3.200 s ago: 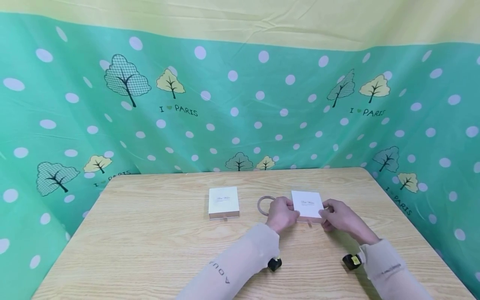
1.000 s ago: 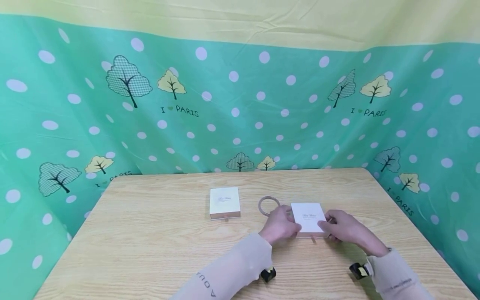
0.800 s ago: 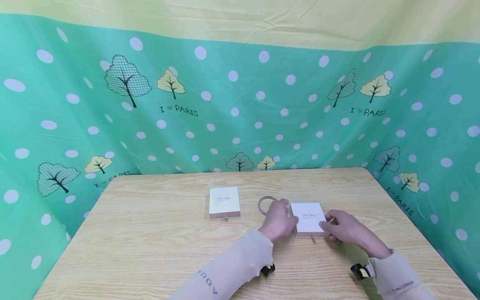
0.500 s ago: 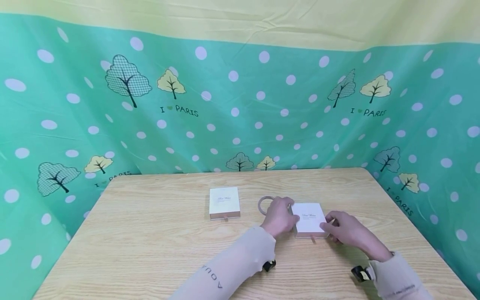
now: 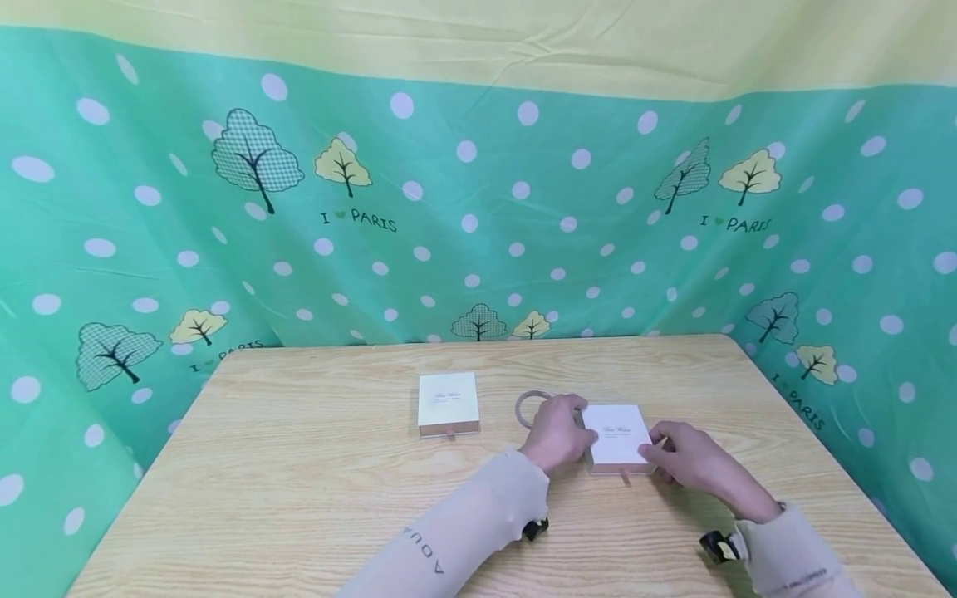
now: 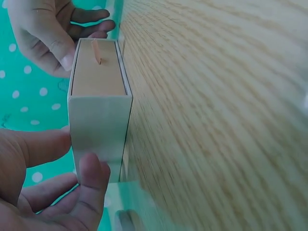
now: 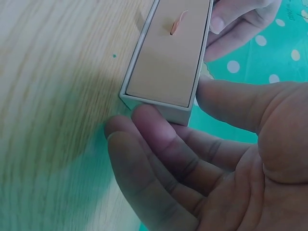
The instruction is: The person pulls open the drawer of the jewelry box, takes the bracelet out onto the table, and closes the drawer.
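A white drawer-style gift box (image 5: 617, 425) with printed script on its lid lies on the table between both hands. Its pinkish drawer front faces the person, with a short ribbon pull tab (image 7: 178, 23). At the left side, my left hand (image 5: 557, 433) holds the box, thumb on the top edge and fingertips against the side wall. My right hand (image 5: 689, 457) grips the near right corner: its thumb lies over the top edge, and curled fingers meet the side in the right wrist view. The drawer looks pushed in, flush with the sleeve.
A second, matching white box (image 5: 448, 399) sits farther left on the wooden table (image 5: 299, 473). Behind my left hand lies a greyish-pink ring (image 5: 518, 409), partly hidden by it. A green dotted curtain (image 5: 478, 249) hangs behind the table.
Over about three seconds the held box has come nearer the person, both hands with it. In the last second my left hand has shifted slightly farther back along the box's side.
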Action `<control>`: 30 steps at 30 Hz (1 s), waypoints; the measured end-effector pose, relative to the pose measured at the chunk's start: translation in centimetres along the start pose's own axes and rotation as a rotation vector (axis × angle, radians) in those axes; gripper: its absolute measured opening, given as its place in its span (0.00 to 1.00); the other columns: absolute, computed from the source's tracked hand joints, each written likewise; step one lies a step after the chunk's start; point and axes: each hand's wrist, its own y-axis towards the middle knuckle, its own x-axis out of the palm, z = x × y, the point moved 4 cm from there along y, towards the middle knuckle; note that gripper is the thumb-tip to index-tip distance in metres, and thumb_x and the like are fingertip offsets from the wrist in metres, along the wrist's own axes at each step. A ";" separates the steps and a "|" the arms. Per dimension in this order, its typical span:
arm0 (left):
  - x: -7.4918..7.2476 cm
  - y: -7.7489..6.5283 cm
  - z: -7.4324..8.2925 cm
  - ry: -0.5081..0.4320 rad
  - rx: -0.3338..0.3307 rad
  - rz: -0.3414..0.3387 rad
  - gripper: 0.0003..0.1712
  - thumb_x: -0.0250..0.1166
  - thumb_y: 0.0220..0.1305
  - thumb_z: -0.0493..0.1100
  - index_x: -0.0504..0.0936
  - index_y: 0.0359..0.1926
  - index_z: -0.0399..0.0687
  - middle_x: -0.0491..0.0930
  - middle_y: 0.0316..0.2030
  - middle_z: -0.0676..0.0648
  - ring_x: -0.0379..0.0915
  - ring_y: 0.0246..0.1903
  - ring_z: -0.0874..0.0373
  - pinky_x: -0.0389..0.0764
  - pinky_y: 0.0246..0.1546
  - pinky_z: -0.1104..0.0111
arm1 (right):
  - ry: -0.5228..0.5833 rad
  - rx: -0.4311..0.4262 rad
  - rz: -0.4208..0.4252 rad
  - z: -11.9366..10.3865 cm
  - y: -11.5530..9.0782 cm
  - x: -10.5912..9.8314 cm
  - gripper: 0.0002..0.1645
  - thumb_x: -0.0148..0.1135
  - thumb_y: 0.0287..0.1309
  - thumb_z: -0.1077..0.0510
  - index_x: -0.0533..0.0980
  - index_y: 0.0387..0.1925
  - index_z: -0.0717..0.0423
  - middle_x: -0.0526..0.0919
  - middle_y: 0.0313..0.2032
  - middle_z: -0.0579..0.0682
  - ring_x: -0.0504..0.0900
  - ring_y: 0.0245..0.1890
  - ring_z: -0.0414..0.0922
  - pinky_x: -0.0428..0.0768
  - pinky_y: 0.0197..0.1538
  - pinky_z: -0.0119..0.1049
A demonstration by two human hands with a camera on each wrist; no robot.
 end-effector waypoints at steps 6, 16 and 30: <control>0.1 0.0 -0.2 0.000 0.001 -0.009 0.30 0.73 0.51 0.40 0.77 0.57 0.45 0.78 0.51 0.44 0.74 0.39 0.59 0.77 0.32 0.75 | -0.012 -0.008 -0.005 -0.1 -0.1 -0.1 0.10 0.59 0.63 0.57 0.75 0.38 0.62 0.77 0.23 0.51 0.76 0.22 0.45 0.76 0.25 0.37; -0.1 -0.4 -0.5 0.000 0.024 -0.010 0.30 0.74 0.50 0.41 0.77 0.56 0.44 0.80 0.46 0.45 0.76 0.40 0.59 0.79 0.41 0.71 | -0.015 -0.040 -0.007 -0.3 -0.4 -0.1 0.10 0.60 0.63 0.56 0.76 0.35 0.61 0.76 0.20 0.50 0.75 0.21 0.45 0.73 0.24 0.37; -0.3 -1.4 -0.9 -0.058 0.031 -0.028 0.31 0.74 0.49 0.39 0.75 0.55 0.40 0.78 0.41 0.46 0.74 0.29 0.63 0.78 0.30 0.74 | 0.017 -0.071 -0.037 -0.6 -0.9 0.2 0.09 0.60 0.62 0.57 0.75 0.35 0.60 0.77 0.22 0.50 0.75 0.23 0.46 0.74 0.24 0.35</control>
